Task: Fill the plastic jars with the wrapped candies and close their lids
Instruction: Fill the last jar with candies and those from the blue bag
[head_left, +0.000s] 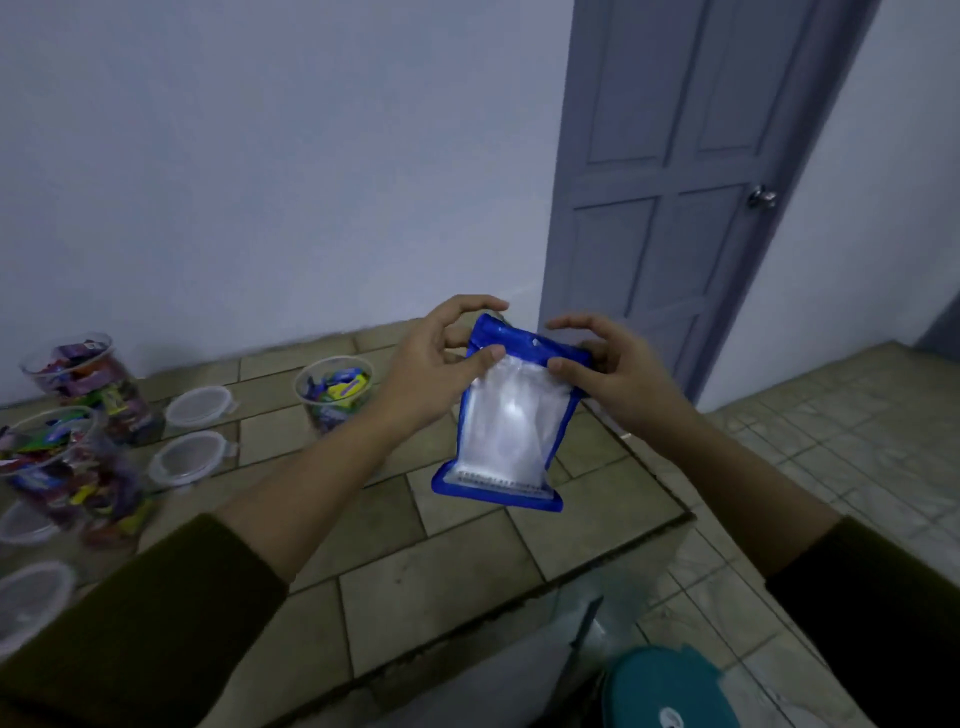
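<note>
I hold a blue-edged clear plastic bag (509, 415) upright in the air above the tiled counter (447, 587). My left hand (441, 364) pinches its top left corner and my right hand (608, 369) pinches its top right corner. Three clear plastic jars stand lidless with wrapped candies in them: one at mid counter (332, 389), one at far left (88, 384), one nearer at left (67, 473). Clear round lids lie flat beside them, two (200, 405) (189, 457) between the jars and others (31, 603) at the left edge.
The counter's right edge drops to a tiled floor (831, 441). A teal round container (670, 691) sits below at bottom right. A grey door (675, 171) stands behind, with a plain wall to the left.
</note>
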